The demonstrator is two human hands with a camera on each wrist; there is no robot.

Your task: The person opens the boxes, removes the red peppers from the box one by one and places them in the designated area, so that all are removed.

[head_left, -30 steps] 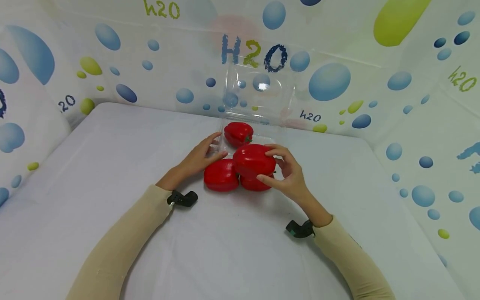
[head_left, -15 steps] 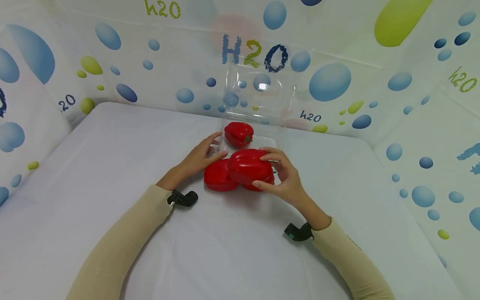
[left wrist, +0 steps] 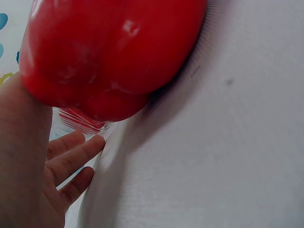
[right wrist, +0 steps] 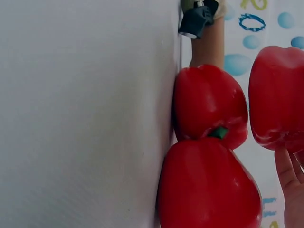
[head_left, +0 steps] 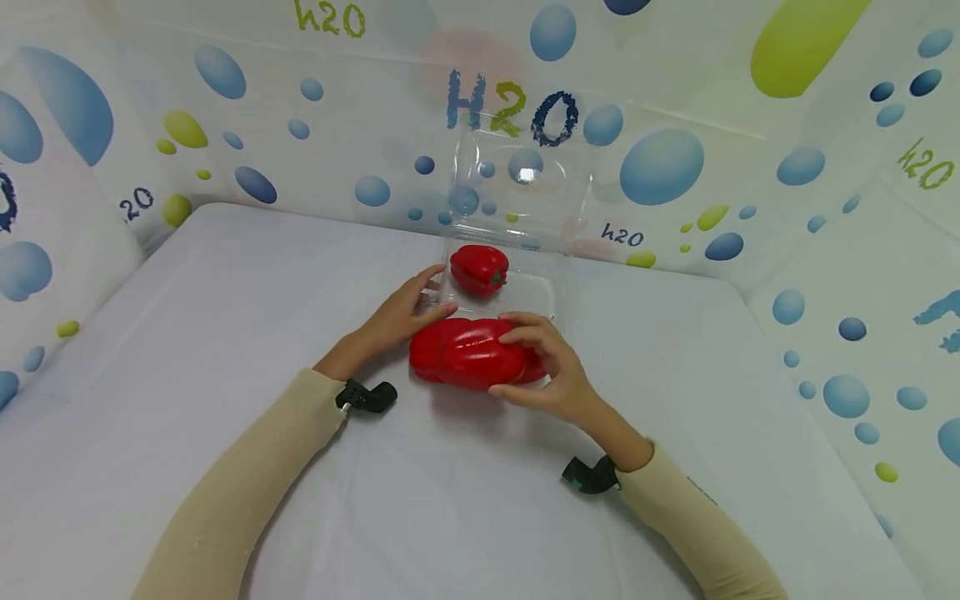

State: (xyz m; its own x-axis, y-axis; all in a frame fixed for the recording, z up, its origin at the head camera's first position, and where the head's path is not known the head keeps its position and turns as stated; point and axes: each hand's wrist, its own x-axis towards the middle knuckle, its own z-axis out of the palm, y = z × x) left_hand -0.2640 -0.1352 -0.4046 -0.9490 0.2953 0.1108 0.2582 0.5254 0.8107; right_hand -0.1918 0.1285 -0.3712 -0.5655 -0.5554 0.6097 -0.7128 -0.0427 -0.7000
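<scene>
Since the earlier frame, the right hand (head_left: 551,375) had lowered its gripped pepper (head_left: 472,354) in front of two others on the table (head_left: 225,333); the left hand (head_left: 397,317) lay flat against the clear box (head_left: 525,283), fingers straight.

The glossy red pepper (head_left: 471,353) hangs low over 2 others (nearly hidden) before the clear clamshell box (head_left: 517,208).

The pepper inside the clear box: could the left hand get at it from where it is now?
Probably yes. The left hand rests at the near-left edge of the clear box, whose lid stands open. The pepper inside lies just beyond the fingertips, with only the low front wall between them.
</scene>
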